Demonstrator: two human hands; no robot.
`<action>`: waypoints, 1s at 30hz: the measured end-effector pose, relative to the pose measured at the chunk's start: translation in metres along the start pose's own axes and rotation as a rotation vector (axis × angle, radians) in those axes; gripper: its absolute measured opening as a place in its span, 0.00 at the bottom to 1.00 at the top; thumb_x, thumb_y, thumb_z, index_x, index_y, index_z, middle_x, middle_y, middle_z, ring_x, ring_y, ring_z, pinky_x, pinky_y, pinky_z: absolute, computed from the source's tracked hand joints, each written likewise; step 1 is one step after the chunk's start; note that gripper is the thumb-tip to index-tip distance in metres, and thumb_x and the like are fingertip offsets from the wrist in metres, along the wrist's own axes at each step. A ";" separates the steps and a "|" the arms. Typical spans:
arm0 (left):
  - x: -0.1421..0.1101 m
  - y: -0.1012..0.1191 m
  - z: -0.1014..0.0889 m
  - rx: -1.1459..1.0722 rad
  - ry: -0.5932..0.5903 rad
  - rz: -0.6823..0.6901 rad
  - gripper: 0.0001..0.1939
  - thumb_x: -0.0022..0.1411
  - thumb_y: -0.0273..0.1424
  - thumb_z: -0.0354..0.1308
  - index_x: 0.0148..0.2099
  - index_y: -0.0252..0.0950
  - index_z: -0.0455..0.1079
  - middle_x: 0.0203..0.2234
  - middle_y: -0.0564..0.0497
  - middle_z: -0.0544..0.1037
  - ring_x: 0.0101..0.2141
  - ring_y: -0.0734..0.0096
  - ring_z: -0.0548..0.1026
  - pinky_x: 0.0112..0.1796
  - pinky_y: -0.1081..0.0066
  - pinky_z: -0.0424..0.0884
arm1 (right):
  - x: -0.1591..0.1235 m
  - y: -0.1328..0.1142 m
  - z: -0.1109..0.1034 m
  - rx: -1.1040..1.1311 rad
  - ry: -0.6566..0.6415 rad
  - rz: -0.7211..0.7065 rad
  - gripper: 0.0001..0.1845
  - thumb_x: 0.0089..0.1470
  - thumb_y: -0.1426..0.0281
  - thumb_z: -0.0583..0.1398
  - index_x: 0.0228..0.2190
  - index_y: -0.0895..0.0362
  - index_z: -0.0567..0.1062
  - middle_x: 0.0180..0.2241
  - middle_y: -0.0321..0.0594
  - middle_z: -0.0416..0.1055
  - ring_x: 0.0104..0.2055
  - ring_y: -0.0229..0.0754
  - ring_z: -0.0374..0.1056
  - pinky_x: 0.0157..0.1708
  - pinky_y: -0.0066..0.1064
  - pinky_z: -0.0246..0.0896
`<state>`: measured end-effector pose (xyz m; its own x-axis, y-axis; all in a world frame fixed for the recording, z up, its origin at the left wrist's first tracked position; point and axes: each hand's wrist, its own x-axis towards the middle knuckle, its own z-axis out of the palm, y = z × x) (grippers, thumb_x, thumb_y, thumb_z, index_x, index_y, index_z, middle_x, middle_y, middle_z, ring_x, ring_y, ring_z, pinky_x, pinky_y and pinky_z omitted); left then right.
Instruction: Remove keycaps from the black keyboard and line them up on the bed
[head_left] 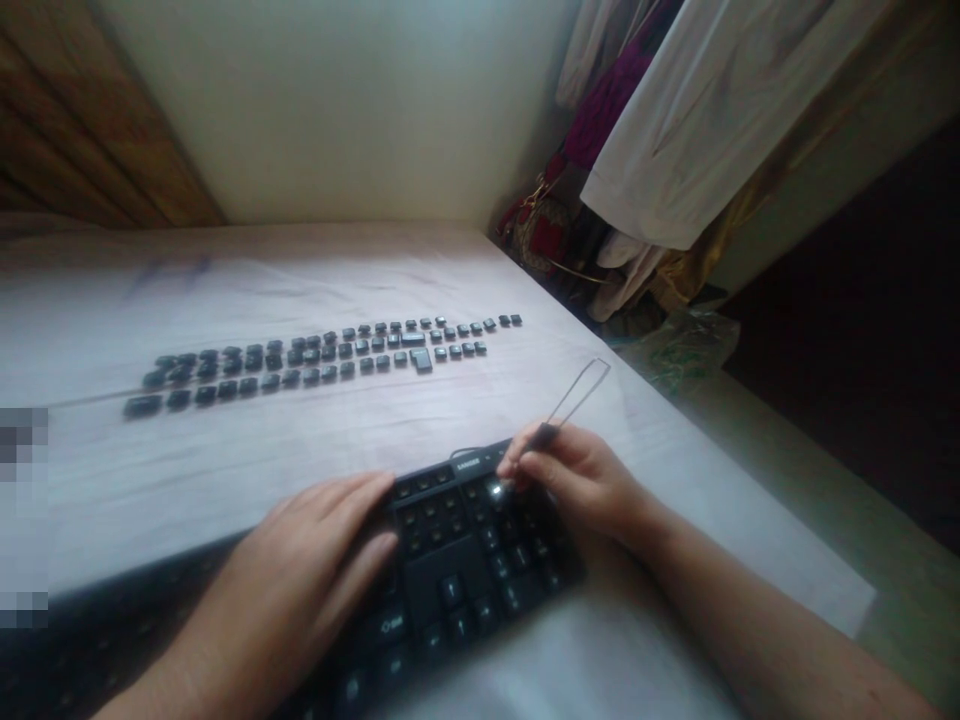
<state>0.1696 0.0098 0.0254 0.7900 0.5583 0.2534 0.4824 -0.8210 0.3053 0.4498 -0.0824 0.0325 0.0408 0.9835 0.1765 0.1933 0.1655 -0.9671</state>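
Note:
A black keyboard [442, 555] lies at a slant on the white sheet. Some of its keys are bare sockets; others, at the lower right, still carry caps. My left hand [300, 560] lies over its middle, fingers stretched out flat and pressing on it. Between the fingers of my right hand [592, 485] is a wire keycap puller [576, 398], its dark grip pinched and one wire loop pointing up and away. The right fingertips hover at or touch the upper number pad, beside a bright, shiny key [496, 490]. The puller's lower end is hidden.
Several removed keycaps [291, 377] are laid out in rows on the sheet [315, 285] beyond the keyboard. The sheet's edge runs down the right side. Clothes [690, 130] hang at the upper right, with a clear plastic bag [682, 345] below them.

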 end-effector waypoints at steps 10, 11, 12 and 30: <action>0.002 0.011 -0.006 -0.009 0.045 0.088 0.18 0.69 0.38 0.52 0.58 0.41 0.68 0.49 0.46 0.80 0.48 0.53 0.78 0.49 0.49 0.74 | -0.008 -0.015 0.028 -0.170 0.022 -0.380 0.07 0.64 0.72 0.57 0.41 0.54 0.76 0.34 0.41 0.78 0.36 0.41 0.76 0.37 0.33 0.73; 0.002 0.015 -0.007 -0.028 0.045 0.100 0.17 0.68 0.37 0.53 0.58 0.42 0.68 0.49 0.47 0.80 0.48 0.54 0.78 0.51 0.49 0.72 | -0.009 -0.015 0.030 -0.171 0.028 -0.391 0.08 0.64 0.72 0.57 0.41 0.55 0.76 0.34 0.42 0.78 0.36 0.41 0.76 0.37 0.32 0.73; 0.003 0.018 -0.007 -0.053 0.044 0.109 0.16 0.68 0.35 0.54 0.57 0.42 0.68 0.48 0.49 0.80 0.47 0.56 0.78 0.52 0.50 0.70 | -0.010 -0.015 0.033 -0.173 0.035 -0.400 0.08 0.64 0.72 0.56 0.41 0.55 0.76 0.34 0.42 0.78 0.36 0.41 0.76 0.38 0.32 0.73; 0.006 0.036 -0.005 -0.489 0.034 0.015 0.07 0.64 0.26 0.60 0.44 0.41 0.71 0.35 0.55 0.79 0.37 0.69 0.76 0.43 0.66 0.67 | -0.011 -0.020 0.049 -0.145 -0.107 -0.503 0.12 0.64 0.75 0.57 0.48 0.55 0.74 0.39 0.45 0.80 0.42 0.41 0.77 0.43 0.29 0.75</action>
<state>0.1894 -0.0156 0.0428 0.7786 0.5575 0.2881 0.2309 -0.6814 0.6945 0.3977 -0.0926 0.0407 -0.1904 0.7883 0.5851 0.2967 0.6143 -0.7311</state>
